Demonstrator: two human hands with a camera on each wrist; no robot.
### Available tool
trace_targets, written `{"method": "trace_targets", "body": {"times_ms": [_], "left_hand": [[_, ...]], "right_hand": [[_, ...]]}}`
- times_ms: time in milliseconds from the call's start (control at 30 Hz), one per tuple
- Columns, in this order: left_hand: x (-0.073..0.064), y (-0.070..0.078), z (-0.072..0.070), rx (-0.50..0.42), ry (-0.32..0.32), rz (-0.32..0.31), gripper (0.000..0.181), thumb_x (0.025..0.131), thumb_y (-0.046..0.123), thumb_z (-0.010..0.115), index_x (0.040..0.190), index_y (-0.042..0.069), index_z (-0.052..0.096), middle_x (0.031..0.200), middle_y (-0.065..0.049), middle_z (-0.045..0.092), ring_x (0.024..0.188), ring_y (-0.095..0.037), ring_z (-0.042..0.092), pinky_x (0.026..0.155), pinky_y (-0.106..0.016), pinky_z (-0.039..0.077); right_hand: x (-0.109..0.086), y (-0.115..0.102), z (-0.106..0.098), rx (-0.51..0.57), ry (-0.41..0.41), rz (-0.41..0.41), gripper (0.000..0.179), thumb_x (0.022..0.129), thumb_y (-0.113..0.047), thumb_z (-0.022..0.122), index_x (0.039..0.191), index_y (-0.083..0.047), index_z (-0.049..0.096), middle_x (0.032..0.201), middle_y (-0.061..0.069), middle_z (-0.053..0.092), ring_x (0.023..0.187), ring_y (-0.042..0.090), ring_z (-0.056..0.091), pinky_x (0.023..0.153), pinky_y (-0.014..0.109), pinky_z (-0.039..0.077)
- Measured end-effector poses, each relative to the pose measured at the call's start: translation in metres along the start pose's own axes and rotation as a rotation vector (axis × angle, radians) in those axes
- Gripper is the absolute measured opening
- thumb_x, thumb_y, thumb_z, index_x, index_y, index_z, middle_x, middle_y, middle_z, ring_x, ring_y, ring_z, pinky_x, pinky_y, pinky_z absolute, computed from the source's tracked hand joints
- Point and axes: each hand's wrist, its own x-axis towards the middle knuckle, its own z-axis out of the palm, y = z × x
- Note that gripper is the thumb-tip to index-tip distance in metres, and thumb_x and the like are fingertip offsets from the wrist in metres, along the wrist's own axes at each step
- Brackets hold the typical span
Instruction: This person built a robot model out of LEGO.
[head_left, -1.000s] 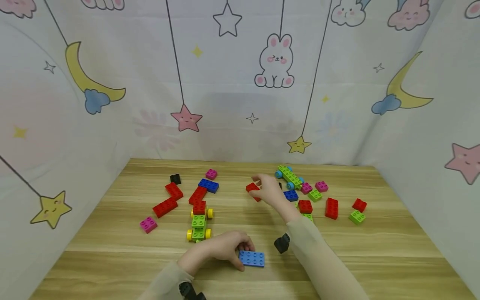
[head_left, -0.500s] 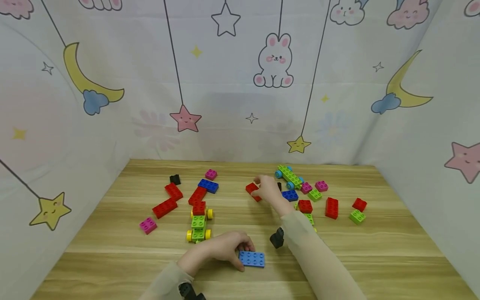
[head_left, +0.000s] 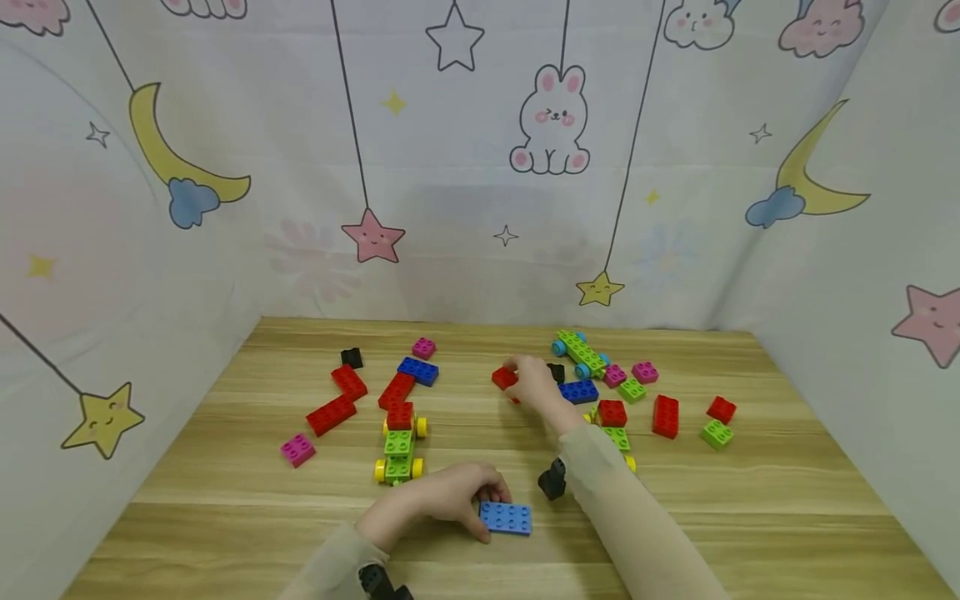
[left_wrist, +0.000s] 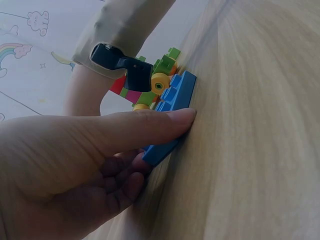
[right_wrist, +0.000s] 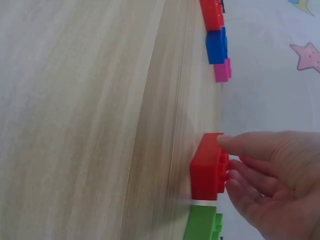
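Note:
My left hand [head_left: 453, 492] pinches the left end of a light blue building brick [head_left: 506, 518], a flat one with two rows of studs, near the front of the table. In the left wrist view the thumb lies along the side of this blue brick [left_wrist: 182, 95], with curled fingers on its other side. Farther back, my right hand [head_left: 536, 387] has its thumb and fingers around a red brick [head_left: 502, 377], partly covering it. The right wrist view shows the thumb tip at the upper edge of the red brick [right_wrist: 205, 172] and curled fingers at its studs.
A green brick car with yellow wheels [head_left: 397, 454] stands left of centre. Another yellow-wheeled car [head_left: 617, 437] is beside the right forearm. A green car with blue wheels [head_left: 579, 354] is at the back. Loose red, pink, blue, green and black bricks lie on both sides.
My right hand and forearm have shifted slightly left, covering more of the red brick and uncovering the right yellow-wheeled car. My left hand and the light blue brick have stayed put.

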Motion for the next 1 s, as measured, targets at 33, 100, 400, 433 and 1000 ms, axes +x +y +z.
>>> {"method": "trace_targets", "body": {"times_ms": [33,100,400,433,1000], "left_hand": [[0.000,0.000,0.000,-0.001,0.000,0.001,0.038,0.074,0.008,0.085,0.107,0.013,0.067,0.097,0.011,0.059,0.085,0.003,0.051,0.081,-0.016,0.046],[0.001,0.000,0.000,0.001,0.001,0.004,0.038,0.074,0.008,0.085,0.107,0.013,0.067,0.097,0.012,0.059,0.085,0.003,0.051,0.081,-0.016,0.046],[-0.001,0.001,-0.001,-0.003,0.001,0.015,0.038,0.074,0.008,0.085,0.107,0.011,0.067,0.098,0.010,0.059,0.086,0.002,0.051,0.081,-0.016,0.046],[-0.002,0.001,-0.001,-0.004,0.000,0.016,0.038,0.074,0.008,0.085,0.107,0.011,0.067,0.098,0.009,0.059,0.086,0.002,0.051,0.081,-0.017,0.046],[0.001,-0.001,0.000,0.001,0.007,0.009,0.039,0.073,0.008,0.085,0.107,0.013,0.067,0.096,0.012,0.057,0.085,0.002,0.050,0.080,-0.016,0.045]], "right_hand": [[0.000,0.000,0.000,-0.005,0.001,-0.007,0.043,0.084,0.001,0.072,0.126,0.001,0.062,0.123,0.019,0.065,0.110,0.033,0.062,0.091,0.042,0.054],[0.000,0.001,0.001,-0.012,0.003,-0.019,0.042,0.083,0.001,0.072,0.125,0.001,0.063,0.122,0.019,0.065,0.110,0.033,0.062,0.092,0.042,0.054],[0.000,0.000,0.004,0.023,-0.030,-0.041,0.043,0.085,0.004,0.069,0.127,0.000,0.062,0.125,0.017,0.064,0.112,0.032,0.062,0.090,0.041,0.055],[0.000,0.000,0.004,0.027,-0.033,-0.042,0.043,0.085,0.004,0.069,0.127,-0.001,0.062,0.125,0.017,0.064,0.112,0.032,0.062,0.090,0.041,0.055],[0.003,0.001,0.010,-0.013,-0.031,0.003,0.050,0.080,0.007,0.072,0.127,-0.001,0.061,0.123,0.017,0.064,0.108,0.030,0.060,0.093,0.043,0.052]]}}
